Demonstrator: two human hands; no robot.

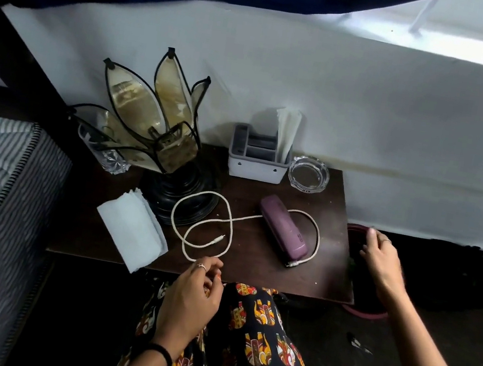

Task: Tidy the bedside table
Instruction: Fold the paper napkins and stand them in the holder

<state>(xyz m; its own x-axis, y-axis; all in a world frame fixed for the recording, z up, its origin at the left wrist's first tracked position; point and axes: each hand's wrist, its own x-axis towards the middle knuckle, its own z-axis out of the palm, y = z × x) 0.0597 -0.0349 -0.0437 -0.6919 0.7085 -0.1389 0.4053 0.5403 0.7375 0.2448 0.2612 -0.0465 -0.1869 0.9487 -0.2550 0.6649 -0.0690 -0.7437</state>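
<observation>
On the dark bedside table point(252, 267) a white cable point(200, 227) lies looped beside a purple case point(284, 226). The left hand point(194, 295) pinches the cable's near loop at the front edge. The right hand point(381, 259), fingers relaxed, rests on a dark bin point(355, 232) just beside the table.

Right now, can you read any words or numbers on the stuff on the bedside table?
None can be read.
Purple case: a small dark mark near its front end, too blurred to read.
Glass ashtray: a tiny dark mark on its front rim, too small to read.
Grey organizer, folded tissue and white cable: no writing visible.
</observation>
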